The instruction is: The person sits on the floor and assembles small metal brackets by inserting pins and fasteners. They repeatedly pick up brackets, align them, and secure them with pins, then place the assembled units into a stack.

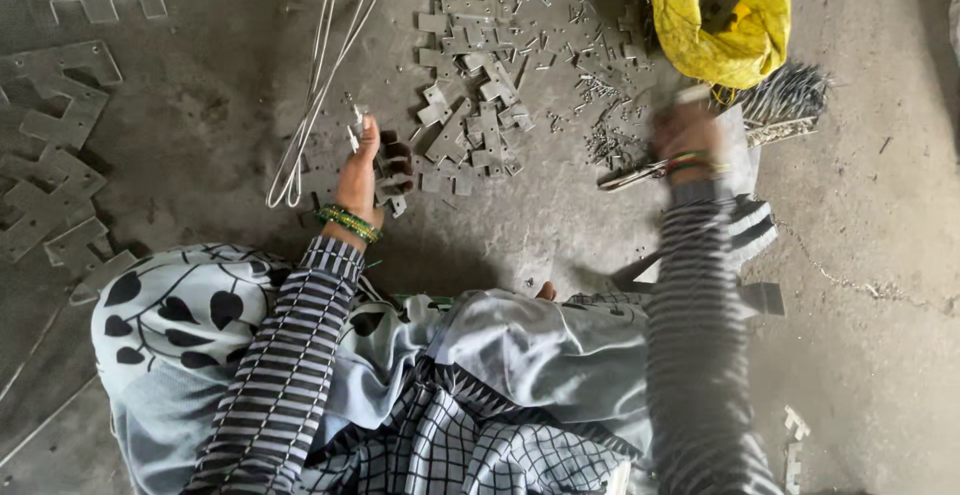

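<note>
Left hand [360, 170] closes around a stack of small metal plates [393, 170] over the floor [200, 125]; loosely stacked, they could slip out. Right hand [688, 135], blurred, seems to grip a thin metal tool [632, 175], which might catch the yellow bag [722, 15].

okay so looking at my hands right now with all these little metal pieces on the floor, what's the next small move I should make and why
Probably bring the right hand back toward the left hand. The left hand holds a small stack of flat metal pieces upright and steady, beside the loose metal plates on the floor. The right hand is blurred, off by the yellow bag and small pins; what it holds cannot be told.
</note>
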